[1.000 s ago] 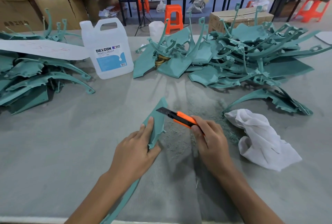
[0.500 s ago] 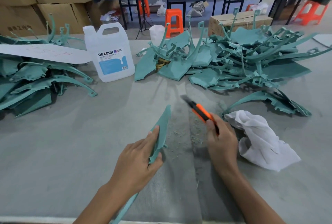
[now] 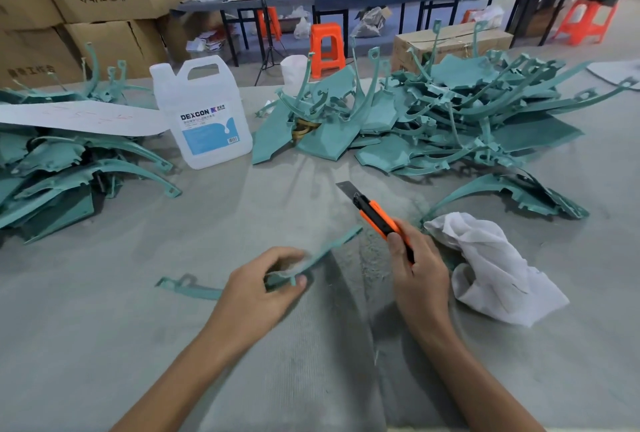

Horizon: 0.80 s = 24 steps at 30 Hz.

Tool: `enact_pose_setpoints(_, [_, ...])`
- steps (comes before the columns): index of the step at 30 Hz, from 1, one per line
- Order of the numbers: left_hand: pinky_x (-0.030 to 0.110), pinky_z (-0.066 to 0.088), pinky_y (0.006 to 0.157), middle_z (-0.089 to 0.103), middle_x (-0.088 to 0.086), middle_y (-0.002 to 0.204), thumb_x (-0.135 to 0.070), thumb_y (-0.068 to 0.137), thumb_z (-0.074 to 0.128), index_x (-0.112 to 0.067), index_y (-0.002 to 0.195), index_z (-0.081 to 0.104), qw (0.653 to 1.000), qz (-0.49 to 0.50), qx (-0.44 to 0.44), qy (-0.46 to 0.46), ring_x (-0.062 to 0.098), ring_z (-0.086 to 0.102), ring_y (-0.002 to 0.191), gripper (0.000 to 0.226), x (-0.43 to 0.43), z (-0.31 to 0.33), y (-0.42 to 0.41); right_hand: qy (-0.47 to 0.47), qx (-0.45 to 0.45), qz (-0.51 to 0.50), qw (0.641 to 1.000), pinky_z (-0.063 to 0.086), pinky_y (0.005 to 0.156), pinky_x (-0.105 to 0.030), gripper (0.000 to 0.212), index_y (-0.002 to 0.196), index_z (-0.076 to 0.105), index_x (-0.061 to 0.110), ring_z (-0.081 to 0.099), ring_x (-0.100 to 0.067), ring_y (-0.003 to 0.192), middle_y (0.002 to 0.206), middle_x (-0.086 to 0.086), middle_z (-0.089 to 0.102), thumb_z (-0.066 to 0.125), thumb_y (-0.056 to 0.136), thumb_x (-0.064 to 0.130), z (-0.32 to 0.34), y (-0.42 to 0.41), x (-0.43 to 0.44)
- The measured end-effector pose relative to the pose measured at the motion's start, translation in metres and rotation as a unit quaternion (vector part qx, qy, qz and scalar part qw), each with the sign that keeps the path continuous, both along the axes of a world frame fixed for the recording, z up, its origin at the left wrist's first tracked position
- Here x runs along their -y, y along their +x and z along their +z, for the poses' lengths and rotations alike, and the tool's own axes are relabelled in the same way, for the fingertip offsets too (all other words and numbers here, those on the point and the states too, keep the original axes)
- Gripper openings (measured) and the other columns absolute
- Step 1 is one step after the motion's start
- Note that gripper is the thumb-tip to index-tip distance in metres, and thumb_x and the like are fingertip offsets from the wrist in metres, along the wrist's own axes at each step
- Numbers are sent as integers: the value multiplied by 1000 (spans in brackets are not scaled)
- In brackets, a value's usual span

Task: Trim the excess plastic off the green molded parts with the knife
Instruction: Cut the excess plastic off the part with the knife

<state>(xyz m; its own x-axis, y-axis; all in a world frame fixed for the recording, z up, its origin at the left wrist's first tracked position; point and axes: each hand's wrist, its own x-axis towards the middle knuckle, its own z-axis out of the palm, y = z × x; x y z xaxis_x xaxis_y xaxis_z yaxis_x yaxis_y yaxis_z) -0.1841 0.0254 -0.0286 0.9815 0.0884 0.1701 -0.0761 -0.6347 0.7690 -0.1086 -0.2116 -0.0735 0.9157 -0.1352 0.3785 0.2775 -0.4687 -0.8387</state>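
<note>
The left hand [image 3: 256, 293] grips a long, thin green part [image 3: 332, 245] near its middle, fingers curled over it and thumb underneath. One end points up and right toward the knife [image 3: 375, 217]; the other end, with its small tab, lies left on the bench [image 3: 207, 362]. The part looks tilted edge-up, probably to show a seam to the blade.

The right hand [image 3: 419, 279] is closed round the orange knife handle, with the blade out and aimed up and away from the body. The blade is clear of the part and touches nothing. This looks like a pause between cuts, with the part being turned to a fresh edge while the blade waits out of harm's way.

Both hands work over a band of the bench dusted with pale shavings [image 3: 372, 251], so the trimming seems to be done in this one spot. A white cloth [image 3: 491, 269] lies just right of the knife hand, within easy reach for wiping. A big heap [image 3: 467, 113] of green parts sits across the bench at the right, and another stack [image 3: 52, 168] sits at the left beside a white jug [image 3: 204, 113]. I cannot tell which of the two is already trimmed.
</note>
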Motion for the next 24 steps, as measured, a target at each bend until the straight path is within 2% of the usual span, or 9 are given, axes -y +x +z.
enact_pose_setpoints(3, [1, 39, 93, 58, -42, 123, -39, 86, 77, -49, 129, 60, 1000, -7, 16, -7, -19, 53, 116, 47, 9, 1, 7, -3, 3, -3, 1000, 44, 89, -22, 39, 135, 61, 29, 58, -1, 107, 117, 14, 65, 45, 103, 45, 3, -5, -2])
enact_pose_setpoints(5, [4, 39, 97, 56, -41, 128, -41, 93, 69, -51, 135, 55, 999, -35, 28, -3, -19, 50, 120, 46, 15, 4, 15, 6, 15, -11, 1000, 42, 93, -19, 37, 134, 61, 31, 56, 5, 113, 118, 26, 63, 47, 103, 44, 6, -8, -3])
enact_pose_setpoints(7, [12, 46, 95, 62, -31, 127, -34, 97, 65, -50, 132, 57, 999, -12, 34, -7, -11, 57, 117, 40, 17, 5, 26, 23, 31, -12, 999, 38, 94, -8, 33, 132, 61, 32, 54, 14, 113, 113, 37, 61, 50, 103, 41, 8, -10, -2])
enact_pose_setpoints(9, [16, 48, 87, 67, -24, 124, -28, 98, 64, -48, 132, 58, 999, 32, 31, -10, -6, 61, 112, 40, 16, 5, 38, 14, 39, -7, 999, 36, 92, -3, 32, 131, 64, 30, 55, 13, 111, 114, 31, 63, 54, 102, 38, 8, -11, -2])
enact_pose_setpoints(12, [20, 49, 87, 65, -37, 114, -25, 99, 61, -46, 134, 58, 999, 36, 21, -14, -10, 63, 104, 42, 15, 4, 47, -19, 45, 11, 999, 38, 85, -3, 33, 132, 65, 28, 55, 16, 103, 111, 18, 67, 56, 101, 37, 8, -13, -3])
enact_pose_setpoints(15, [21, 50, 89, 64, -40, 113, -24, 100, 60, -50, 134, 57, 999, 28, 22, -14, -15, 61, 100, 43, 14, 3, 46, -56, 50, 34, 997, 47, 78, -18, 34, 133, 64, 32, 60, 7, 91, 103, 16, 65, 57, 100, 39, 6, -13, -6])
enact_pose_setpoints(19, [13, 43, 69, 69, -36, 89, -24, 100, 61, -60, 128, 53, 999, 26, 19, -17, -10, 54, 68, 46, 14, 2, 46, -75, 42, 54, 995, 54, 74, -38, 35, 131, 66, 34, 64, -9, 83, 95, 12, 64, 54, 101, 47, 3, -11, -8])
enact_pose_setpoints(22, [7, 38, 65, 68, -32, 107, -24, 99, 61, -52, 131, 58, 999, 23, 22, -30, -15, 53, 69, 42, 13, 2, 45, -67, 32, 24, 997, 49, 75, -29, 38, 131, 65, 37, 66, -11, 89, 98, 14, 66, 49, 100, 51, 3, -9, -4])
enact_pose_setpoints(24, [4, 38, 67, 69, -37, 102, -23, 100, 61, -58, 128, 58, 999, 12, 20, -35, -18, 54, 75, 45, 12, 2, 42, -37, 14, -28, 999, 41, 76, -20, 40, 131, 65, 36, 65, -9, 97, 104, 15, 69, 46, 100, 52, 4, -4, 1])
